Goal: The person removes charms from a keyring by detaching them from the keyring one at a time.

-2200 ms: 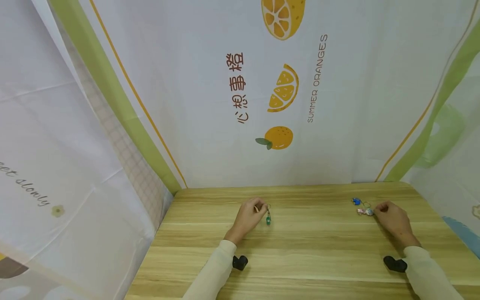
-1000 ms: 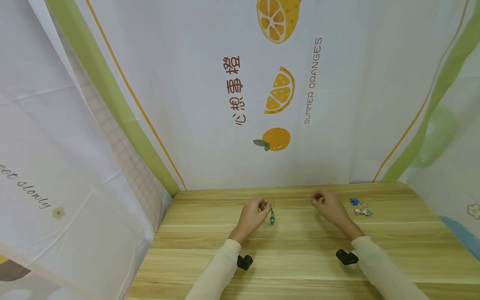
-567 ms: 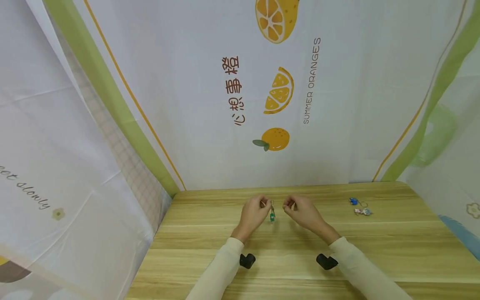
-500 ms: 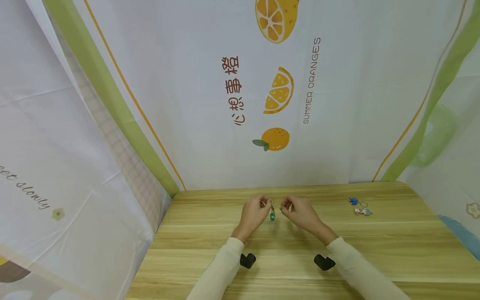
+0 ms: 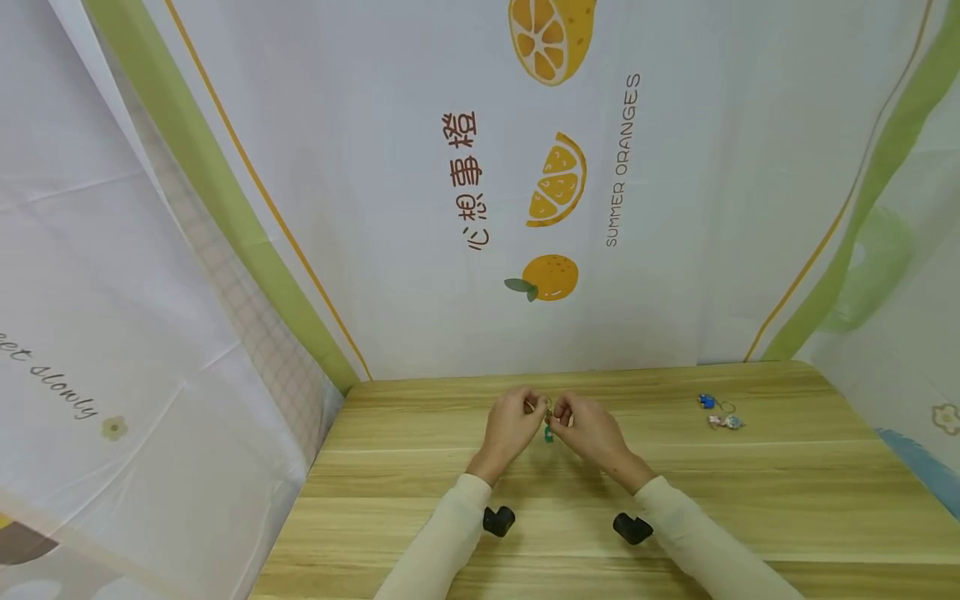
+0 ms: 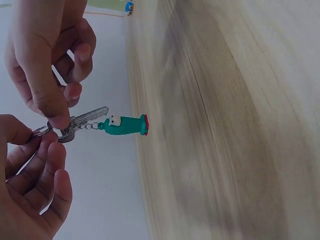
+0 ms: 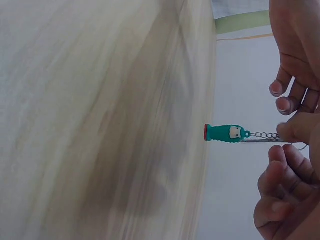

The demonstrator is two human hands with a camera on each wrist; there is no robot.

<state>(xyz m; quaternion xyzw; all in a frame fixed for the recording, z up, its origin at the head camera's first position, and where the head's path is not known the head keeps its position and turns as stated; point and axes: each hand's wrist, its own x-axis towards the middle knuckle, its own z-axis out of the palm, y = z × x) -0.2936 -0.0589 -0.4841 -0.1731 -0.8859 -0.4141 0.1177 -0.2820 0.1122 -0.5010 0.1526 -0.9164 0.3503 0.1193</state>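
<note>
In the head view my left hand (image 5: 513, 425) and right hand (image 5: 592, 429) meet above the wooden table around a keychain. A green figure charm (image 6: 125, 125) with a white face and red base hangs from it on a short chain (image 7: 262, 135). Beside the charm a silver key (image 6: 92, 115) points downward. Lower in the left wrist view, my left hand (image 6: 35, 185) pinches the metal split ring (image 6: 41, 131). My right hand (image 6: 45, 55) has its thumb and fingers on the key's head, right against the ring, partly covering it.
At the table's right lie a blue charm (image 5: 707, 402) with a metal ring (image 5: 727, 407), and a pink, white and light-blue charm (image 5: 726, 423). A white printed cloth (image 5: 405, 317) hangs behind the wooden table (image 5: 562, 542). Black camera mounts (image 5: 632, 528) sit below my wrists.
My right hand has left the charms at the right, travelled left and come to the keychain in my left hand. The left hand has shifted slightly right, still holding the ring.
</note>
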